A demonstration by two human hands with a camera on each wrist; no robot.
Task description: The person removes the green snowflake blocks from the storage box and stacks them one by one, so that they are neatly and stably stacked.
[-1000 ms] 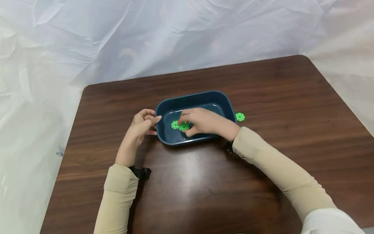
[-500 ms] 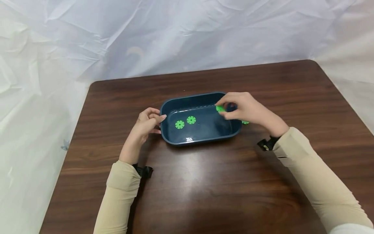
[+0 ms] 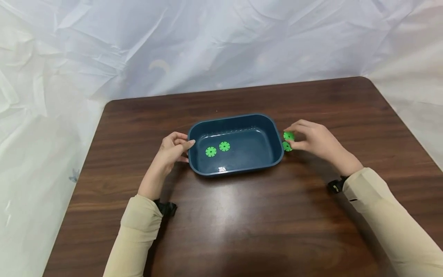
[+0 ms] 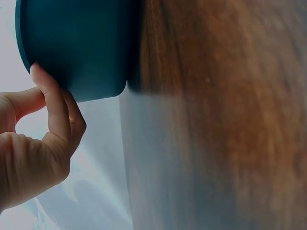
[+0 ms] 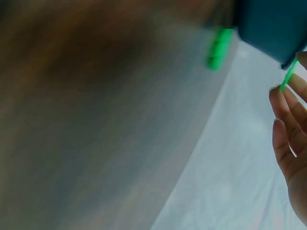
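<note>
The right hand (image 3: 313, 142) has carried its green disc (image 3: 288, 135) outside the tray (image 3: 273, 132).

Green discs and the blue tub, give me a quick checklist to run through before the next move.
1. Right hand pinches a green disc: ok.
2. Held disc is clear of the table: ok.
3. Second disc lies on the table beside the tub, within reach: ok.
4. Left hand holds the tub's left rim: ok.
5. Two discs lie flat inside the tub: ok.
6. Firmness of the pinch: cannot tell.
</note>
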